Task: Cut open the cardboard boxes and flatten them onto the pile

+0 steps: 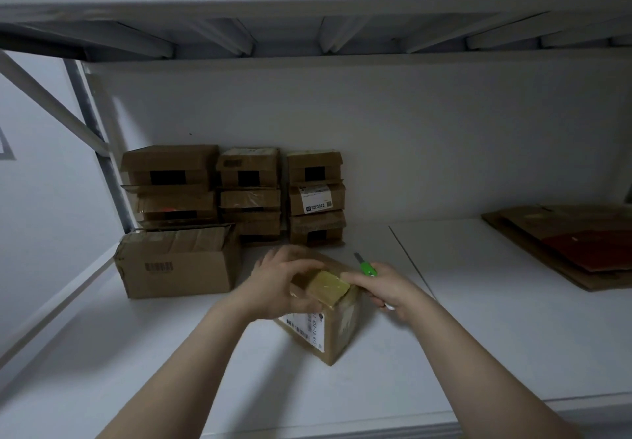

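I am at the cutting step. The small box [328, 329] sits on the white shelf [478, 336], not flat yet. My left hand [284, 284] curls over its top and holds it steady. My right hand [386, 288] is wrapped tight round the green knife [367, 269], fingertips touching the box top. The blade seems to point away, but it is dim. Next the blade must meet the tape. The flat pile [574, 243] lies well right of the box.

We see a white shelf [478, 319] with a seam [410, 260] across it, a white back panel [376, 131], a grey upright [100, 144] at left and a ribbed deck [307, 35] overhead.
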